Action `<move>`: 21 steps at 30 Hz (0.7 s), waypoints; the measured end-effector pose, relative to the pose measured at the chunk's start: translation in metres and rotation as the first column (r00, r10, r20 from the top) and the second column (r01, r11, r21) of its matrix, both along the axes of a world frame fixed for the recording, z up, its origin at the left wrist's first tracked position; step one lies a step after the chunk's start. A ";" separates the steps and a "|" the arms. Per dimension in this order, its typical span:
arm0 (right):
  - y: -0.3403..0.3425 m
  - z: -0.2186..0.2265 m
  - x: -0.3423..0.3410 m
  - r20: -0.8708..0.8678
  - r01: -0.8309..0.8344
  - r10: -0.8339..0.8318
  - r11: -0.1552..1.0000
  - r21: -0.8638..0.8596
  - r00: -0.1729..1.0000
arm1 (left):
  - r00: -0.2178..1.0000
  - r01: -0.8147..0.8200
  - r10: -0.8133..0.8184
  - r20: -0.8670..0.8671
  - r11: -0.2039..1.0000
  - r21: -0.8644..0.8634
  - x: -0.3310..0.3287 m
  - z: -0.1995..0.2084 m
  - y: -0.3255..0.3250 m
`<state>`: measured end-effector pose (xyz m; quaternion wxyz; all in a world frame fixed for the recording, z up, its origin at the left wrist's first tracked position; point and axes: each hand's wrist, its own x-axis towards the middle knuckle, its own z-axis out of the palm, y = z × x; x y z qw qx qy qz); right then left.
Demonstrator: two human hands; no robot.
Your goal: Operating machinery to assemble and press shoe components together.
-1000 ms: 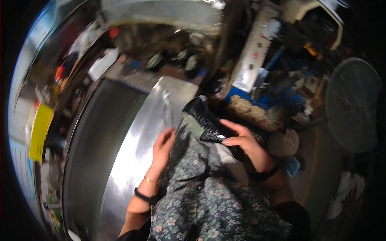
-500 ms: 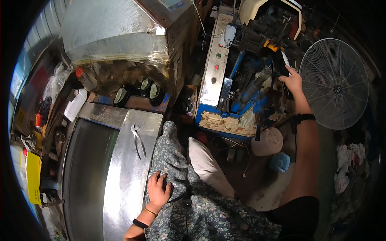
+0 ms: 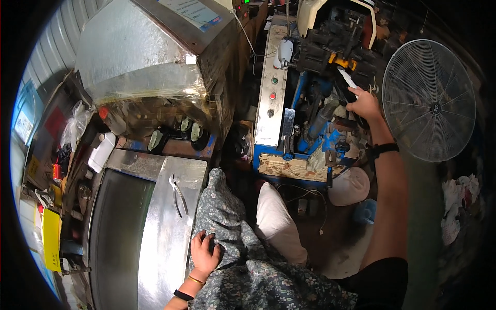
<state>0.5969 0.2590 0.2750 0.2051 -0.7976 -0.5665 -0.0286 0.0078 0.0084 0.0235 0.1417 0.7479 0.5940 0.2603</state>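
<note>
A narrow white strip (image 3: 346, 78) with a dark part beneath it stands at a slant in front of a dark metal machine (image 3: 330, 49) with a cream curved housing. The person's bare right hand (image 3: 366, 106) is at the strip's lower end, thumb and fingers bent in close to it. Whether they are closed on it cannot be told, since the hand covers that spot. A black band circles the right wrist.

Just left of the strip are yellow metal parts (image 3: 342, 60) and, lower, the machine's blue frame. A long pale metal control panel (image 3: 269, 121) with green and red buttons runs along its left side. A large round grey wire-mesh fan (image 3: 435, 108) stands to the right of the hand.

The bare left hand (image 3: 205, 254) lies on dark floral-patterned cloth (image 3: 223, 206) over the person's lap, its fingers apart and holding nothing visible. Left of the cloth, silver metal pincers (image 3: 173, 182) with long handles lie on a shiny metal plate (image 3: 163, 248), beside a dark belt-like surface (image 3: 121, 227). Beyond, black shoe-like items (image 3: 196, 133) with pale green insides rest below a large grey metal hood (image 3: 137, 57).
</note>
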 end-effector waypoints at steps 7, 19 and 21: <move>-0.004 -0.051 -0.053 0.181 0.152 -0.153 0.988 0.017 0.972 | 1.000 -0.004 0.005 -0.013 1.000 0.031 0.001 0.001 -0.002; -0.002 -0.043 -0.047 0.154 0.238 -0.248 0.968 0.077 0.956 | 1.000 0.024 -0.024 0.008 1.000 0.003 0.004 0.001 0.009; 0.014 -0.040 -0.048 0.159 0.233 -0.242 0.970 0.072 0.957 | 0.996 0.019 -0.016 0.083 0.999 -0.032 -0.004 0.001 0.005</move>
